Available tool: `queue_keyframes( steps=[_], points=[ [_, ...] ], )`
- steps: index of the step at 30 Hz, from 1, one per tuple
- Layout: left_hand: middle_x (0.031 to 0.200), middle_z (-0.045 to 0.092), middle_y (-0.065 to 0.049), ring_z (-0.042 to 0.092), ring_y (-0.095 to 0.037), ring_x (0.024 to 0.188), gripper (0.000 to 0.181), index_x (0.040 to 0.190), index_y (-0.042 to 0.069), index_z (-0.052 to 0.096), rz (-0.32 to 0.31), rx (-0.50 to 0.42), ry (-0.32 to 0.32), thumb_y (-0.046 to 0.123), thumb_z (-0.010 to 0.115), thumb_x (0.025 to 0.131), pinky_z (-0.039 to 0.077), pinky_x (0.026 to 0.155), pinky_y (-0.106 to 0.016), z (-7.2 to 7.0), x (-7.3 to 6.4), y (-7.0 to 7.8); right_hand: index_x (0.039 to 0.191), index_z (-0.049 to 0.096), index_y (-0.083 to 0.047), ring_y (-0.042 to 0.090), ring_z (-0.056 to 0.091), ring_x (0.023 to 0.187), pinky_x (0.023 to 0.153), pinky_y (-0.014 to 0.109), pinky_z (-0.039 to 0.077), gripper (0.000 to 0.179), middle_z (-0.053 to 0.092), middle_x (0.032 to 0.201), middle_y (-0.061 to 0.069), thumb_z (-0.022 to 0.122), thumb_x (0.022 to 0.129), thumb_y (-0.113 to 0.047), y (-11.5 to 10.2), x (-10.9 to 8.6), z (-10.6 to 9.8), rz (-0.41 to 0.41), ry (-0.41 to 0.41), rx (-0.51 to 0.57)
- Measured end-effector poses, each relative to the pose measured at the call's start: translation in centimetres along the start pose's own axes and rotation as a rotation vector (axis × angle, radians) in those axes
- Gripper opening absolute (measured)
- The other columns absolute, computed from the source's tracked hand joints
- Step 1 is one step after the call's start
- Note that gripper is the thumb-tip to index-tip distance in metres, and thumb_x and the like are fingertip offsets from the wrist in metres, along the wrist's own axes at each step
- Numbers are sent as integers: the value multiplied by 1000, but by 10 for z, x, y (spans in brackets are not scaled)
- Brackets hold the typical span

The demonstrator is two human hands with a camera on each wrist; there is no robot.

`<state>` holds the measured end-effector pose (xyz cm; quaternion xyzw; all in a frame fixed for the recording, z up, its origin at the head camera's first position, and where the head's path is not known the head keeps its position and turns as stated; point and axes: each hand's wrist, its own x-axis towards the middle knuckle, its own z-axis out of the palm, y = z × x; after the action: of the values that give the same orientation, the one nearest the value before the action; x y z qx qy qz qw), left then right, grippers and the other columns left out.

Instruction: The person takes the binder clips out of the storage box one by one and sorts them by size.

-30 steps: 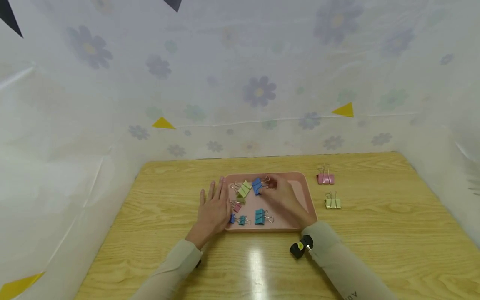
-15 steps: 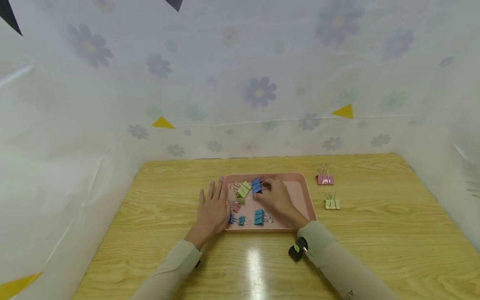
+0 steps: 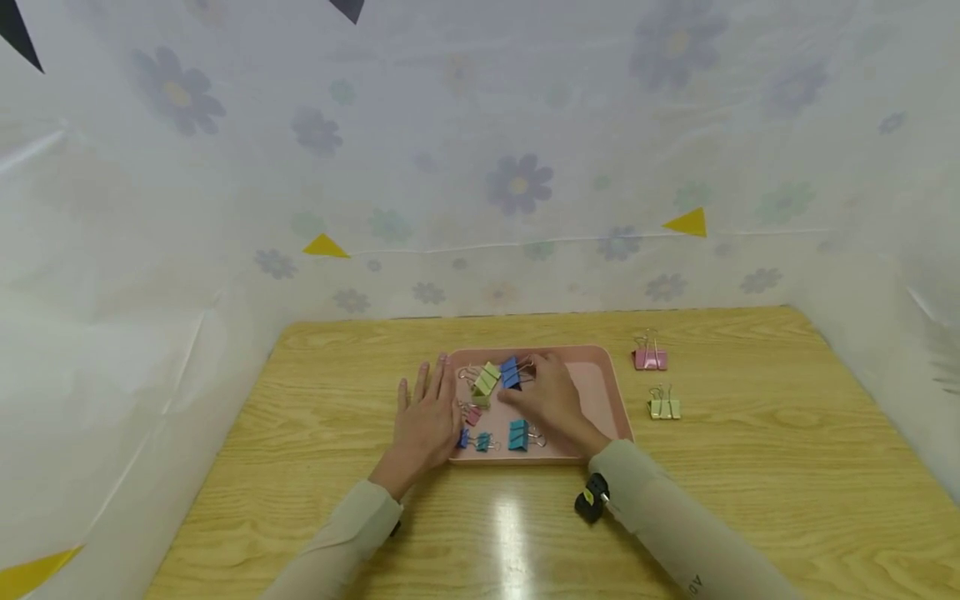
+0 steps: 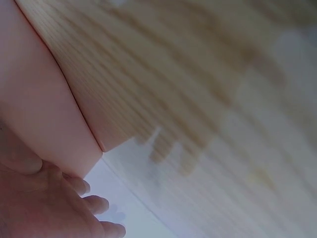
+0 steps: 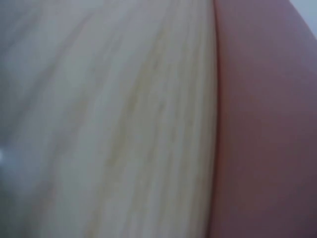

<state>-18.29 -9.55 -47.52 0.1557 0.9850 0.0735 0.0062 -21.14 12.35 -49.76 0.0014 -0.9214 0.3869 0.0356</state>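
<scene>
My right hand (image 3: pixel 551 398) reaches over the pink tray (image 3: pixel 618 392) in the head view. Its curled fingers and thumb grip a blue binder clip (image 3: pixel 511 372) near the tray's far side. Along the tray's left edge lies my left hand (image 3: pixel 427 425), fingers straight and pointing away, nothing held. The left wrist view shows that hand (image 4: pixel 44 208) against the tray wall (image 4: pixel 59 119). A yellow binder clip (image 3: pixel 487 378) sits just left of the blue one. A teal binder clip (image 3: pixel 518 435) rests closer to me. The right wrist view catches only the tray's side (image 5: pixel 267 124) and blurred wood.
Smaller clips cluster at the tray's left: an olive one (image 3: pixel 481 401), a pink one (image 3: pixel 472 414), a blue one (image 3: pixel 464 438) and a teal one (image 3: pixel 483 442). Right of the tray, a larger pink clip (image 3: pixel 650 358) and a yellow clip (image 3: pixel 665 408) stand on the wooden table (image 3: pixel 765 467).
My right hand has shifted slightly left, its thumb coming below the blue binder clip, which has moved a little left too. The left hand stays in place.
</scene>
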Motion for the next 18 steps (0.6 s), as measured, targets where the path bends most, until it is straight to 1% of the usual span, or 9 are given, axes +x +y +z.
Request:
queue_keyframes(
  steps=[3,7,12,18],
  points=[
    [172,9,-8,12,-35,156,63,166,6,6,-2,13,-5,29,29,112,11,121,-64,1,0,1,120,69,-11,28,59,111,93,50,50,57,58,128,10,88,78,-44,-1,-1,0,-2,13,-13],
    [172,10,-9,13,-35,156,63,166,6,7,-3,19,-1,29,30,112,12,121,-63,1,0,2,118,69,-11,28,59,108,90,49,51,56,59,124,9,88,78,-46,0,-2,0,-9,21,-12],
    [172,11,-9,14,-36,156,63,165,5,9,-2,9,1,29,30,111,12,121,-64,2,1,2,114,69,-8,29,59,106,88,49,51,54,60,121,11,88,78,-44,-1,-1,0,-24,27,-28],
    [172,9,-9,13,-37,156,64,165,5,8,5,22,2,29,29,110,11,121,-64,3,1,0,111,67,-7,29,58,106,88,49,51,51,60,122,12,87,80,-42,-3,0,0,-25,31,-36]
  ],
)
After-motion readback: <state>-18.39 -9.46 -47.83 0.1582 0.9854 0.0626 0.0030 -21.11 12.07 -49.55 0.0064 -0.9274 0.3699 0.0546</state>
